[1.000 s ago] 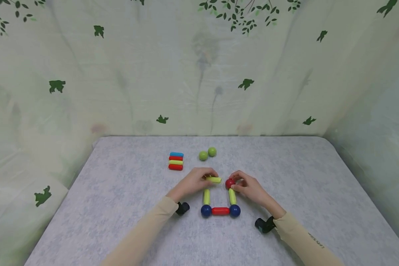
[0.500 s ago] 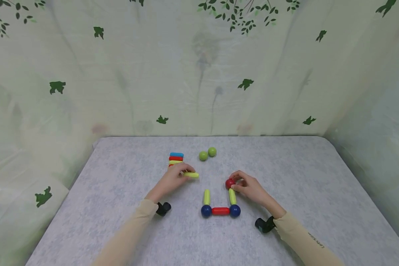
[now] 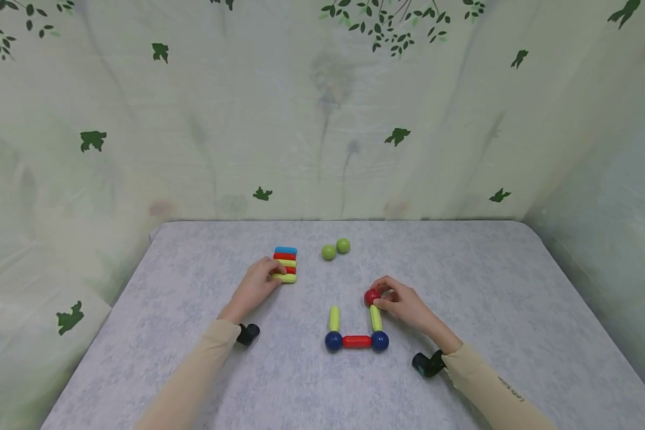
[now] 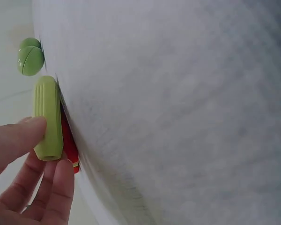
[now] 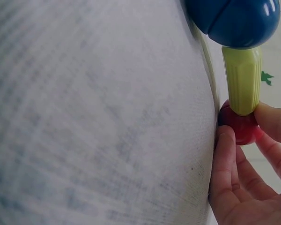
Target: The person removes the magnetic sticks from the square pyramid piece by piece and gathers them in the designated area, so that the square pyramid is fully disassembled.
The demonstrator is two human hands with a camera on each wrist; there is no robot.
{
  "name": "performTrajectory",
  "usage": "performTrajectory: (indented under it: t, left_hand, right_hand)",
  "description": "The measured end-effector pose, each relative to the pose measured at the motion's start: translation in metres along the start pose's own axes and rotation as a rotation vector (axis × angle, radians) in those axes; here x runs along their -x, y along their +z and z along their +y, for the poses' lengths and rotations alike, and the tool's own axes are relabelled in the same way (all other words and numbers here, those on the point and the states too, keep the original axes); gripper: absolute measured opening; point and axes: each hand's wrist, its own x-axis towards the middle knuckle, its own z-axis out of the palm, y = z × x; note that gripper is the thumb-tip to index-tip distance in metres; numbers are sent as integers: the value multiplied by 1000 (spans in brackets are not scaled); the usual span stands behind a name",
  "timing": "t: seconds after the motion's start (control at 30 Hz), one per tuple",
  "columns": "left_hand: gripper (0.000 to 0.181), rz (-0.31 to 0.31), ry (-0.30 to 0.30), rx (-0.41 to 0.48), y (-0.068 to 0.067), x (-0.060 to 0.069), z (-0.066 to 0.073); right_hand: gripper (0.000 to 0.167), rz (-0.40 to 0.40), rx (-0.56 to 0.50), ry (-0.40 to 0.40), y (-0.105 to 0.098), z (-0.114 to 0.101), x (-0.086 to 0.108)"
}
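At the near end of a row of rods, my left hand [image 3: 254, 288] pinches a yellow-green rod [image 4: 48, 117]. In the left wrist view the thumb lies on its ribbed side, and a red rod [image 4: 69, 140] shows just behind. My right hand [image 3: 405, 303] grips a red ball [image 5: 239, 125] between thumb and fingers. That ball meets the end of another yellow-green rod [image 5: 243, 79], whose other end joins a dark blue ball [image 3: 379, 341]. A red rod [image 3: 356, 341] links this to a second blue ball [image 3: 333, 341], from which a further yellow-green rod [image 3: 335, 319] extends away.
Beyond the left hand, the row continues with a yellow-green rod [image 3: 285, 263], a red rod [image 3: 284, 257] and a blue rod [image 3: 286, 250]. Two green balls, one nearer [image 3: 329, 252] and one farther [image 3: 343, 245], sit toward the back of the grey table [image 3: 462, 269].
My left hand has carried its yellow-green rod leftward, from near the red ball to the near end of the rod row. The right hand stays on the red ball.
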Motion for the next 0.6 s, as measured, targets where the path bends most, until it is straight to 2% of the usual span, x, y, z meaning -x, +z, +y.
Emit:
performTrajectory:
  t: [0.23, 0.3, 0.37, 0.47, 0.53, 0.6]
  left_hand:
    - [16, 40, -38, -67, 0, -1, 4]
    - [16, 51, -39, -66, 0, -1, 6]
    - [16, 43, -15, -39, 2, 0, 8]
    - [17, -9, 59, 30, 4, 0, 12]
    - [18, -74, 116, 95, 6, 2, 16]
    - [20, -155, 148, 163, 9, 3, 23]
  right_hand:
    - [23, -4, -5, -13, 0, 0, 1]
    - [23, -4, -7, -18, 0, 0, 1]
    - [23, -4, -7, -19, 0, 0, 1]
    - [23, -3, -7, -18, 0, 0, 1]
    - [23, -4, -8, -19, 0, 0, 1]
    - [23, -2, -9, -21, 0, 0, 1]
